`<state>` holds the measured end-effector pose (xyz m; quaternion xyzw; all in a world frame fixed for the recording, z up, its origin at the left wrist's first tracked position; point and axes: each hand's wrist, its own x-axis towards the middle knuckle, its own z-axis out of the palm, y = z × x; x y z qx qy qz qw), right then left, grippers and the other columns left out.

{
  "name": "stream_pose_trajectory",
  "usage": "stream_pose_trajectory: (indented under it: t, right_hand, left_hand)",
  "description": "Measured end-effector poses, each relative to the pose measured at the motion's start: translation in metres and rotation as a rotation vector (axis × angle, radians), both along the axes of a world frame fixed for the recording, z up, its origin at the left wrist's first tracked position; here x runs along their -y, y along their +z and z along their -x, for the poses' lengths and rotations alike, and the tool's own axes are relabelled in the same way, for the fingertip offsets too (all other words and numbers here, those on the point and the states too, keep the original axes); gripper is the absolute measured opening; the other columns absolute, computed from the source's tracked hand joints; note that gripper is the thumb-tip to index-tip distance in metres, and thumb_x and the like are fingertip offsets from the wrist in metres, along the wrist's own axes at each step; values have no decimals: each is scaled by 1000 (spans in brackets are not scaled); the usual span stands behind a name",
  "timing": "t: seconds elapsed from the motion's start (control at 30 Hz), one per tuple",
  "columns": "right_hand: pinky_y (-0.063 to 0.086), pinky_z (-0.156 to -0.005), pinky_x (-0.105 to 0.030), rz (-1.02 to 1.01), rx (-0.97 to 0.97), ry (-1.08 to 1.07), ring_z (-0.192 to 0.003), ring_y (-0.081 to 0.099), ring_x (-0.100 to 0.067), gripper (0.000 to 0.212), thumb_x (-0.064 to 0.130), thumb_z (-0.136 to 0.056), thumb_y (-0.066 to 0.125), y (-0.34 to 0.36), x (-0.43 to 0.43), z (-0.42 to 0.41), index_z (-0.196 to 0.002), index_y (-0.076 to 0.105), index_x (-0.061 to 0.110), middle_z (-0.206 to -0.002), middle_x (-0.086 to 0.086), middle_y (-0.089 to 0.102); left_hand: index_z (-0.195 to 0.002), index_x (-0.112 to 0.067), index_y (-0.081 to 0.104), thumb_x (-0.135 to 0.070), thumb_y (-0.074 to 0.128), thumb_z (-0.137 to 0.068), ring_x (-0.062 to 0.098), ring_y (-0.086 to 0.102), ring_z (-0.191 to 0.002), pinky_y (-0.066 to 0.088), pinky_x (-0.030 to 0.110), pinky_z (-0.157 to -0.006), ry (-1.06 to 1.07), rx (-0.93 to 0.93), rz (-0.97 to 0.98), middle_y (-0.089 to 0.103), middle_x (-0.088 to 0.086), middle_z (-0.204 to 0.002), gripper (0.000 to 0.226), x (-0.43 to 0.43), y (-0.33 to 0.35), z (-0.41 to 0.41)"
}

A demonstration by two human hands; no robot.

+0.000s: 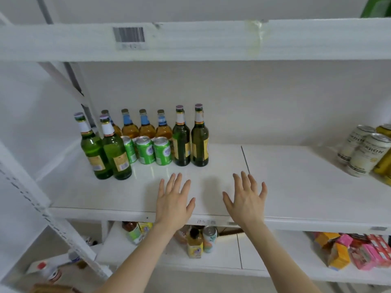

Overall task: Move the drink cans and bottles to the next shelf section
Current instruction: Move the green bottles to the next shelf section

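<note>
Head view, left hand (174,201) and right hand (247,200) over the near shelf (296,187) edge, fingers spread, holding nothing, green bottles (181,142), amber bottles (146,126) and green cans (162,150) standing far left, pale cans (364,154) far right.
</note>
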<state>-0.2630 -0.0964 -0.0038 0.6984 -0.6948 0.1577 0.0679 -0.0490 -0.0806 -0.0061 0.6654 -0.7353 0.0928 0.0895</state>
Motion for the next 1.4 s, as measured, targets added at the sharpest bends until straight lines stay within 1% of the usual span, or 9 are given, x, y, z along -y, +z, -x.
stream_pose_trajectory:
  t: [0.23, 0.33, 0.57, 0.77, 0.87, 1.03, 1.2, 1.33, 1.4]
  right_hand:
    - [15, -116, -59, -3, 22, -45, -146, 29, -29, 65, 56, -94, 44, -5, 5, -107, -148, 37, 20, -158, -8, 35]
    - [12, -117, -58, -16, 11, -57, -148, 24, -28, 66, 58, -95, 39, -7, 3, -154, -150, 32, 21, -160, -6, 32]
    - [16, -116, -59, 11, 16, -52, -146, 29, -29, 66, 57, -94, 43, -1, 4, -248, -147, 37, 18, -156, -8, 38]
    - [16, -115, -60, 18, 9, -7, -145, 31, -29, 67, 58, -92, 44, 0, 22, -304, -145, 40, 18, -155, -9, 40]
    - [15, -116, -60, 17, 21, 20, -146, 29, -29, 67, 58, -93, 43, 0, 34, -322, -146, 37, 18, -157, -9, 37]
    - [15, -116, -58, 37, 73, 65, -146, 28, -29, 70, 57, -92, 46, -1, 56, -346, -147, 36, 17, -157, -8, 37]
    - [26, -113, -54, 10, 243, 127, -138, 39, -27, 76, 60, -88, 54, -1, 87, -360, -147, 35, 17, -149, -3, 46]
    - [40, -106, -50, -126, 568, 240, -129, 48, -26, 76, 54, -85, 67, -1, 113, -366, -145, 36, 19, -142, -2, 52]
    - [44, -101, -40, -219, 781, 310, -125, 50, -19, 74, 47, -85, 72, 0, 124, -366, -144, 37, 19, -140, 2, 53]
  left_hand:
    - [-154, -25, 28, -54, 30, -99, 27, 10, -153, 3, 50, -122, -57, 28, 1, 19, 8, -164, 62, 10, 0, -109]
    - [-151, -24, 34, -53, 33, -98, 26, 15, -152, 9, 50, -122, -75, 39, 21, 26, 8, -162, 61, 8, 3, -161]
    - [-145, -22, 45, -51, 45, -96, 29, 28, -147, 21, 51, -120, -38, -6, 53, 39, 10, -156, 57, 3, 10, -268]
    - [-144, -17, 46, -47, 52, -95, 32, 38, -140, 30, 53, -116, 0, -17, 102, 48, 12, -148, 58, 12, 9, -328]
    - [-145, -18, 43, -49, 49, -95, 32, 36, -141, 28, 51, -117, 35, -6, 93, 47, 12, -148, 59, 22, 6, -350]
    - [-137, -11, 51, -47, 58, -92, 34, 46, -134, 36, 50, -112, 40, -58, 142, 54, 15, -141, 58, 48, 2, -372]
    - [-147, -13, 37, -52, 62, -89, 29, 46, -134, 42, 43, -108, 39, -381, 29, 47, 10, -148, 74, 81, -5, -382]
    - [-148, -29, 31, -47, 71, -85, 16, 41, -138, 39, 33, -102, -6, -924, -181, 42, -4, -152, 76, 106, -10, -379]
    - [-145, -30, 34, -47, 75, -78, 16, 46, -135, 40, 37, -108, -19, -1192, -284, 47, -5, -149, 80, 116, -12, -379]
